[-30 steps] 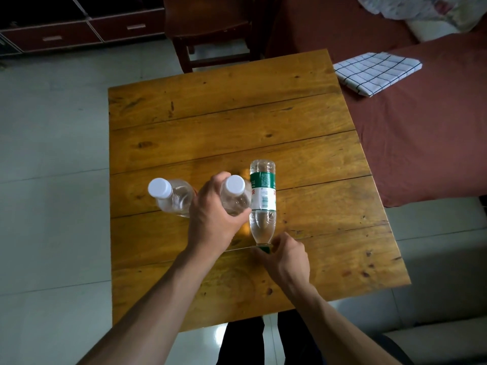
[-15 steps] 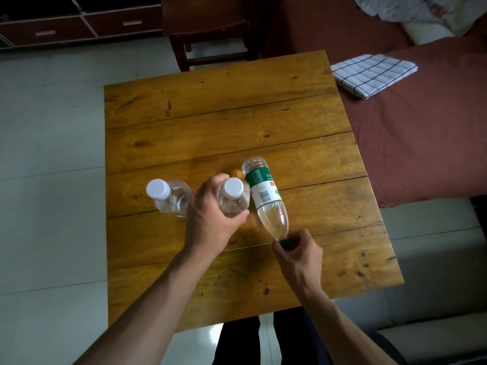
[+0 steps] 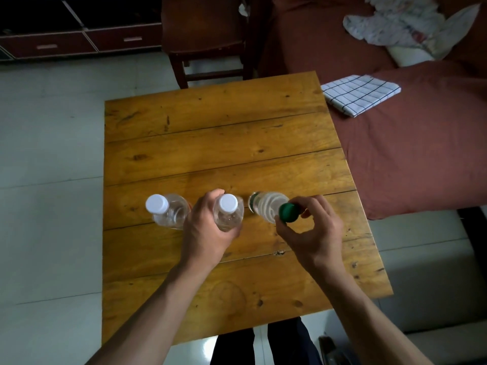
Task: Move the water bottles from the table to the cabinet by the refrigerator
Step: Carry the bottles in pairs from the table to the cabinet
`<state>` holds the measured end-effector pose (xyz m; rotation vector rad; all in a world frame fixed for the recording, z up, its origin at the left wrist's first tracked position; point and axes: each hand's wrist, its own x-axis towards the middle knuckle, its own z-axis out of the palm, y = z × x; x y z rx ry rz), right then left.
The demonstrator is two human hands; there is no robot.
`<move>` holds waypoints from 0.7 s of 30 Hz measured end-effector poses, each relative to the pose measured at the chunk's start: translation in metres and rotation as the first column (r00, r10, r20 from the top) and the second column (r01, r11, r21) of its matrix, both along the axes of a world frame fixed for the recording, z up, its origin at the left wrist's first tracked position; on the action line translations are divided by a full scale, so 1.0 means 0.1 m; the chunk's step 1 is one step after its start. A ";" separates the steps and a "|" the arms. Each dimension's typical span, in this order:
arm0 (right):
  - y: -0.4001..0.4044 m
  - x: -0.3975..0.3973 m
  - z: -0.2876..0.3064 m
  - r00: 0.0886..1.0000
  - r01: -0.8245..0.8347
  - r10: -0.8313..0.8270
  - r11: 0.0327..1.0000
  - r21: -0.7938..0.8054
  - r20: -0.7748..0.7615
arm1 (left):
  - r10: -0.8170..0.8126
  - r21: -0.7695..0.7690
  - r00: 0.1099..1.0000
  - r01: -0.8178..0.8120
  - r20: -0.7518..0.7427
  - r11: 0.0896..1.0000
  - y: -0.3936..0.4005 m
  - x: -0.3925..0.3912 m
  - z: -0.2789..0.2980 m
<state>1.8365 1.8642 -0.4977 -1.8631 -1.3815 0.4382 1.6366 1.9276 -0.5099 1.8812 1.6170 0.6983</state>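
Note:
Three clear water bottles stand in a row on the wooden table (image 3: 224, 143). The left white-capped bottle (image 3: 168, 210) stands alone, untouched. My left hand (image 3: 205, 230) is wrapped around the middle white-capped bottle (image 3: 228, 212). The green-capped bottle (image 3: 271, 209) is now nearly upright, leaning toward me, and my right hand (image 3: 313, 233) pinches it at its green cap and neck.
A dark wooden chair (image 3: 208, 43) stands at the table's far edge. A bed with a red-brown cover (image 3: 421, 159) runs along the right, with a folded checked cloth (image 3: 359, 94) on it. A low dark cabinet with drawers (image 3: 79, 43) lies at the far left across the tiled floor.
My right hand has tipped the green-capped bottle up from lying on the table to nearly upright. My left hand has stayed on the middle bottle.

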 end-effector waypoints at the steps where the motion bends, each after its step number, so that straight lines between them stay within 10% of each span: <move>1: 0.03 -0.01 0.01 1.000 -0.007 0.007 1.000 0.005 0.008 | 0.003 0.003 1.000 -0.003 0.005 1.000 0.00 0.00 0.00; 21: 0.39 -0.05 -0.17 0.988 -0.078 0.060 0.988 -0.131 -0.140 | 0.040 -0.013 0.999 -0.040 0.021 0.999 -0.04 -0.03 -0.15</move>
